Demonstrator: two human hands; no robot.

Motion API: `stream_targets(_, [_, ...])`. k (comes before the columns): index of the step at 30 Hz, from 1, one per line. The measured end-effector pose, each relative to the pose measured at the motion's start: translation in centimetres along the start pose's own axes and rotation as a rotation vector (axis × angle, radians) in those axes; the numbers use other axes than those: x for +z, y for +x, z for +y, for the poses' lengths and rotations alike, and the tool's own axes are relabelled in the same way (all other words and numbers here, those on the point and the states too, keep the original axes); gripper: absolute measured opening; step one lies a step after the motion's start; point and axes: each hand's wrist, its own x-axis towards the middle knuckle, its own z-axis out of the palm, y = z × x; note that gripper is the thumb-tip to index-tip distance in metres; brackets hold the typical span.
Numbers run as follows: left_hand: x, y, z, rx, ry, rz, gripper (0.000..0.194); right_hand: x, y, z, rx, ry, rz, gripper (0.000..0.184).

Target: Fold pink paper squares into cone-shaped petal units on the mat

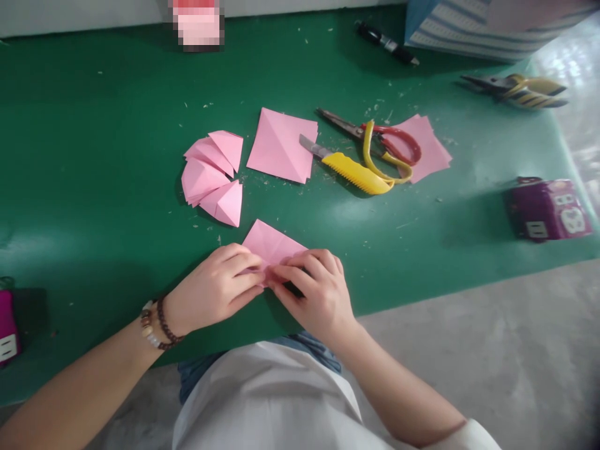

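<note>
A pink paper sheet (269,242) lies on the green table (94,162) near its front edge. My left hand (218,287) and my right hand (316,290) both pinch its near corner with fingertips pressed together, meeting at the fold. Beaded bracelets circle my left wrist. Beyond the hands sits a fan of several folded pink triangles (213,175). A square pink sheet stack (282,145) lies further back.
A yellow utility knife (349,170) and red-yellow scissors (379,144) lie on more pink paper (429,147) to the right. Pliers (515,90), a black marker (387,44), a striped box (469,28), a purple box (546,209) and a magenta object (7,325) are about.
</note>
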Motion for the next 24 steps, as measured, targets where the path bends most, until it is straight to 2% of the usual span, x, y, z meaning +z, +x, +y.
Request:
stream_targets(9, [0.2,0.1,0.1,-0.001,-0.002,0.039,0.015,0.3,-0.1,0.0,-0.005,-0.021,0.021,0.007])
stream_targets(14, [-0.1,0.1,0.0,-0.005,-0.037,-0.013,0.026,0.3,-0.2,0.1,-0.006,-0.039,0.021,0.008])
stream_targets(24, [-0.7,0.1,0.1,-0.03,-0.077,-0.072,0.025,0.3,-0.2,0.0,0.014,-0.028,0.014,0.004])
